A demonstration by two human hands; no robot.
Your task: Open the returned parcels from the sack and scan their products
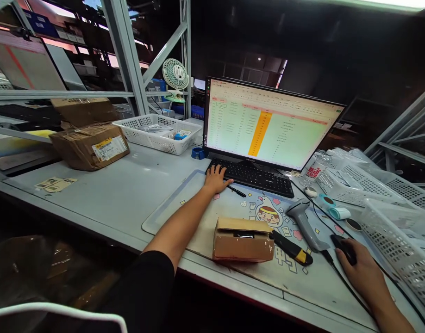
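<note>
Left arm reaches up from the lower middle, black sleeve (139, 286) ending near the elbow, forearm angled up and right across the desk mat (202, 231). Left hand (215, 179) lies palm down, fingers fanned wide over the left end of the black keyboard (257, 177), in front of the monitor (264, 122). A pen (237, 190) lies just beside the thumb.

Right forearm enters at the lower right corner; right hand (360, 266) is curved around the black mouse (345, 249), at the mat's right side. Far fingers partly hidden; firmness of grip cannot be judged.

Between the arms: small cardboard box (243, 247), flap slightly raised; utility knife (290, 247) beside it; grey scanner (306, 226) near the mouse.
</note>
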